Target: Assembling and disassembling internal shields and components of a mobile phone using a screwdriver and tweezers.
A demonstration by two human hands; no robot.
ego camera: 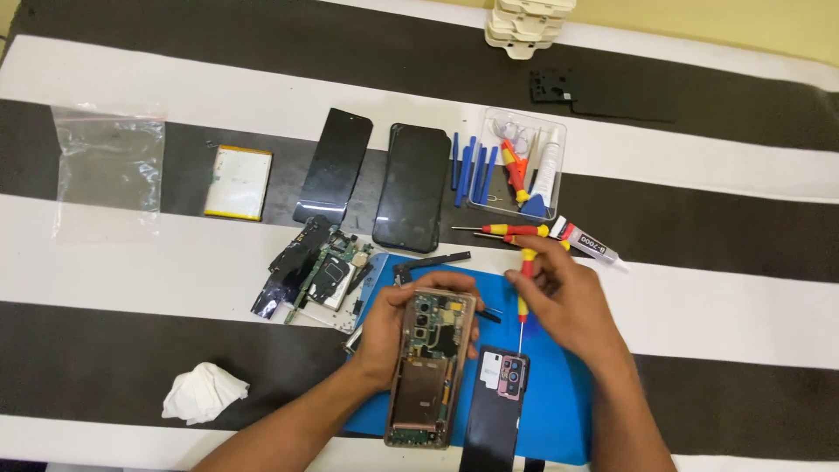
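Observation:
My left hand (pixel 395 330) grips an opened phone body (pixel 431 371) with its circuit board and copper-coloured coil showing, held over a blue work mat (pixel 559 402). My right hand (pixel 568 301) holds a red and yellow screwdriver (pixel 525 278) upright, tip pointing down toward a black back cover (pixel 496 406) with a camera module, which lies on the mat just right of the phone.
Two black screen panels (pixel 411 185) lie behind the mat, with a flat battery (pixel 239 182), a clear bag (pixel 108 170), loose phone parts (pixel 319 267), blue pry tools (pixel 472 166), a clear tool tray (pixel 523 166), more screwdrivers (pixel 502 230), a glue tube (pixel 587 241) and a crumpled tissue (pixel 201 392).

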